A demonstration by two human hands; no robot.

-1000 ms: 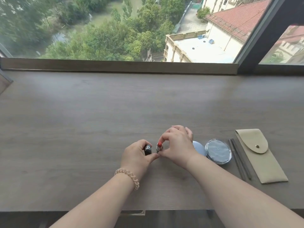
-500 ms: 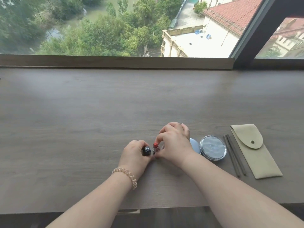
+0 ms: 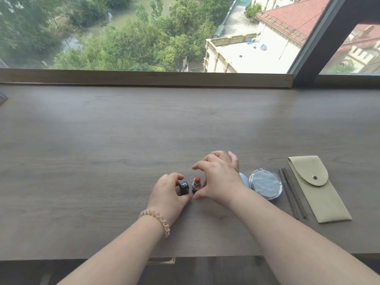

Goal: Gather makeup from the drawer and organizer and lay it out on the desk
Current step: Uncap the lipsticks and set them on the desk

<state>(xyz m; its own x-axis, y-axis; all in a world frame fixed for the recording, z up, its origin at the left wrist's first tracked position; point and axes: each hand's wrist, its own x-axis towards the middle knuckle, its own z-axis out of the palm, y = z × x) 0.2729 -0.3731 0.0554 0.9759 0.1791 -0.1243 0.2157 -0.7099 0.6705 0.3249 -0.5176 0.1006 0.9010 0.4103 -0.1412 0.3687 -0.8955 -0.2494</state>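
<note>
An uncapped red lipstick [image 3: 196, 183] stands upright on the wooden desk [image 3: 102, 161]. My right hand [image 3: 219, 179] arches over it with the fingers spread; the forefinger is lifted off it and the thumb lies near its base. Just left of it, my left hand [image 3: 167, 195] grips the dark lipstick cap [image 3: 184, 187], which rests on the desk. To the right lie a round clear-lidded compact [image 3: 265, 183], a pale blue compact [image 3: 244, 178] mostly hidden behind my right hand, two thin dark pencils [image 3: 292, 194] and an olive snap pouch [image 3: 316, 188].
A raised wooden sill [image 3: 144, 78] and a window with a dark frame [image 3: 320, 38] close off the back of the desk. A drawer handle [image 3: 162, 260] shows under the desk's front edge.
My right hand's fingers have come off the lipstick, which now stands alone. My left hand has kept hold of the cap beside it.
</note>
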